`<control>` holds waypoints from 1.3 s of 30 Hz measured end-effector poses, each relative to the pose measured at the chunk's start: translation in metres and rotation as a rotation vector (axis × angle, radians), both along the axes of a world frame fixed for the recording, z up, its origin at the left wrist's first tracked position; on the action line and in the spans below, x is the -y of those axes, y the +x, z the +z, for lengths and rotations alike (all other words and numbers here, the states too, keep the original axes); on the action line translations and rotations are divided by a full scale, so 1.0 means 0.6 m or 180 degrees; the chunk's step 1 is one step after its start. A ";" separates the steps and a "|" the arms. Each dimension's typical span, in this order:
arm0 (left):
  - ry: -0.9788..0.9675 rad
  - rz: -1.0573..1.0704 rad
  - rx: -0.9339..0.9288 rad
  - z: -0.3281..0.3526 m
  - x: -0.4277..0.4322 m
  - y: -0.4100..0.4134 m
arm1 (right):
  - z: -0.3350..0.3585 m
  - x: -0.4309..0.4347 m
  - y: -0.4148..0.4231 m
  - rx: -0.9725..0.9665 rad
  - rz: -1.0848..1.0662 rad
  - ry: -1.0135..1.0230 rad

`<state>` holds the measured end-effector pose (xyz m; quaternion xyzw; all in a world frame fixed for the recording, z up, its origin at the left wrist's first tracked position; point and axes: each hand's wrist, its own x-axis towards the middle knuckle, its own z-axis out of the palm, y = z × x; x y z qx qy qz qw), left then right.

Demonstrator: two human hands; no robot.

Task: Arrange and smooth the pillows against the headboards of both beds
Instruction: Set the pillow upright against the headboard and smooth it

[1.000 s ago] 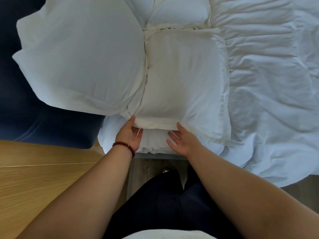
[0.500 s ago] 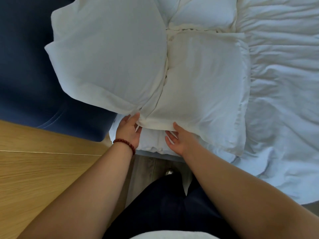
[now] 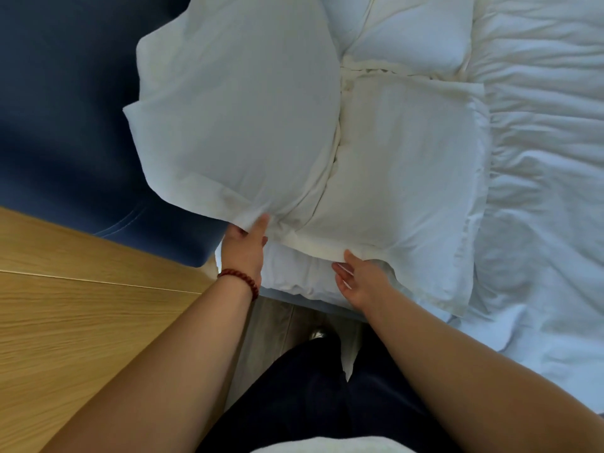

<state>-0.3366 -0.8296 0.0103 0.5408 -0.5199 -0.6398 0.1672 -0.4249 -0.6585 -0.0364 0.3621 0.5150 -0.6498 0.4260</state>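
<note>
From the head camera, the view looks down over the person's two bare forearms to the head end of a bed. The left hand (image 3: 243,253), with a dark red bead bracelet (image 3: 240,277) at its wrist, grips the lower corner of the leaning pillow (image 3: 235,119): the thumb lies on top of the fabric and the fingers curl out of sight behind it. This big white pillow is propped up against the dark blue headboard (image 3: 65,109), and its near corner is bunched where the hand has it.

The right hand (image 3: 358,279) is turned palm up with its fingers loosely straight. Its thumb tip touches the near edge of the flat pillow (image 3: 402,178), and it has hold of nothing. The flat pillow lies on the bed just beside the leaning one, the two meeting along a creased seam. A third pillow (image 3: 408,34) sits beyond them at the top of the view, touching the flat pillow's far edge.

Under the flat pillow's near edge more white bedding (image 3: 294,273) shows, though I cannot tell whether it is another pillow. A rumpled white duvet (image 3: 549,191) covers the bed to the right. A light wooden panel (image 3: 81,322) fills the lower left, next to the headboard. The person's dark trousers (image 3: 310,397) stand close to the bed's edge.
</note>
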 end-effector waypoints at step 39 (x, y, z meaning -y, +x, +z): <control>-0.0326 0.0753 0.0533 0.041 -0.057 -0.071 | 0.051 0.137 -0.151 -0.0686 0.1719 -0.1576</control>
